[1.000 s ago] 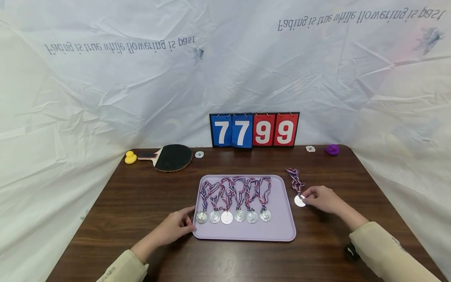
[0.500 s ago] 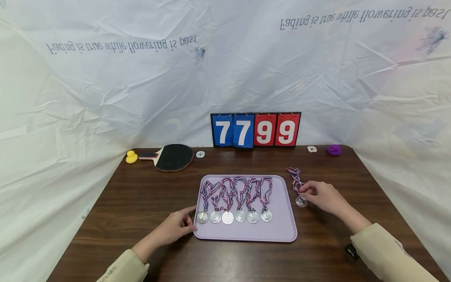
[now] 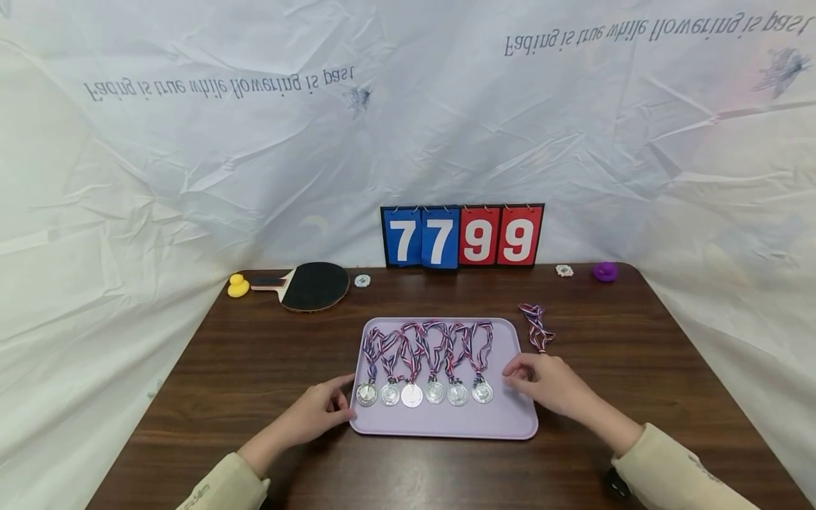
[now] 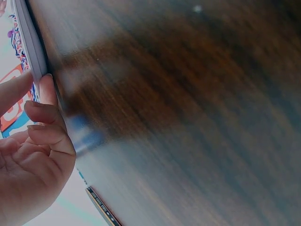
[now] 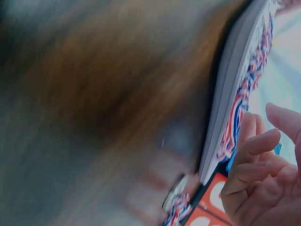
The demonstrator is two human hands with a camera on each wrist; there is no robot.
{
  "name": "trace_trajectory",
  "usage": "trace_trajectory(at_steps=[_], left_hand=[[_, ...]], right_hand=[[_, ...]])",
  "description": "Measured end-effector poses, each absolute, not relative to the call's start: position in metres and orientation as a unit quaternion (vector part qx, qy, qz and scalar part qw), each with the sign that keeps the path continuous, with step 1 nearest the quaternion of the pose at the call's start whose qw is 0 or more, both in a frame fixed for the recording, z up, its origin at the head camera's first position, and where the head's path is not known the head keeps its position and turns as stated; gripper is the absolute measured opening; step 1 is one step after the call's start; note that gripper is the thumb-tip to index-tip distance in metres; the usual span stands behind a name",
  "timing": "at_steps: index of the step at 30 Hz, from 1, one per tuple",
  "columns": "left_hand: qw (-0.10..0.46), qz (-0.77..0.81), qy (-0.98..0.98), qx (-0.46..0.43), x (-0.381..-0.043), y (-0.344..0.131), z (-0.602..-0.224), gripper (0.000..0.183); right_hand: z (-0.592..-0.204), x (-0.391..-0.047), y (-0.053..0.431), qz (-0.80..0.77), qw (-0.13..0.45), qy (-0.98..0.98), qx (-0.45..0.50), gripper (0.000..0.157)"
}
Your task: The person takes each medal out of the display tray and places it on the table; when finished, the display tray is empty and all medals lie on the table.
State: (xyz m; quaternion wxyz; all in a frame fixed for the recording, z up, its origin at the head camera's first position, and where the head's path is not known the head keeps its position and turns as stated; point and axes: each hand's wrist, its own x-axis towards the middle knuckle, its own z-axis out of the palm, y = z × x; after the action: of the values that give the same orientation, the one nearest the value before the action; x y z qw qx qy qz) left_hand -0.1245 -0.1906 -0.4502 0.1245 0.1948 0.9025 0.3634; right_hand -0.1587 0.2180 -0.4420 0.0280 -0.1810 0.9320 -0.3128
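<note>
A lilac tray (image 3: 446, 423) bears several silver medals in a row, among them a rightmost medal (image 3: 482, 392), with striped red, white and blue ribbons (image 3: 440, 347) stretched toward the far side. My left hand (image 3: 312, 413) touches the tray's left edge with thumb and one finger set apart; the left wrist view shows the other fingers bent. Over the tray's right edge is my right hand (image 3: 551, 382), fingers loosely bent and nothing between them. Beyond it one ribbon (image 3: 537, 326) lies on the table; its medal (image 5: 176, 192) is hidden in the head view but visible in the right wrist view.
Along the back of the dark wooden table (image 3: 268, 368) stand a scoreboard (image 3: 462, 236) reading 7799, a yellow duck (image 3: 238, 286), a table tennis bat (image 3: 315, 287), two chips, one chip (image 3: 362, 280) beside the bat, and a purple duck (image 3: 605, 272). White cloth hangs behind.
My right hand has let go of the loose medal beside the tray and moved left and nearer, over the tray's right edge. The left hand stays at the tray's left edge.
</note>
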Motion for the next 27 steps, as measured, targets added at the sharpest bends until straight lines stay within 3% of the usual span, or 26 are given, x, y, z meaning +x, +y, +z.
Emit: trace_trajectory(at_steps=[7,16,27], left_hand=[[0.124,0.364,0.902,0.195,-0.124,-0.191,-0.449,0.058],[0.128,0.365,0.902,0.191,-0.124,-0.190,-0.449,0.059],[0.126,0.363,0.902,0.195,-0.124,-0.190,-0.448,0.058]], right_hand=[[-0.451,-0.153,0.204,-0.322,0.041,0.922,-0.211,0.008],[-0.451,-0.155,0.196,-0.310,0.066,0.921,-0.227,0.029],[-0.451,-0.160,0.188,-0.281,0.059,0.937,-0.201,0.030]])
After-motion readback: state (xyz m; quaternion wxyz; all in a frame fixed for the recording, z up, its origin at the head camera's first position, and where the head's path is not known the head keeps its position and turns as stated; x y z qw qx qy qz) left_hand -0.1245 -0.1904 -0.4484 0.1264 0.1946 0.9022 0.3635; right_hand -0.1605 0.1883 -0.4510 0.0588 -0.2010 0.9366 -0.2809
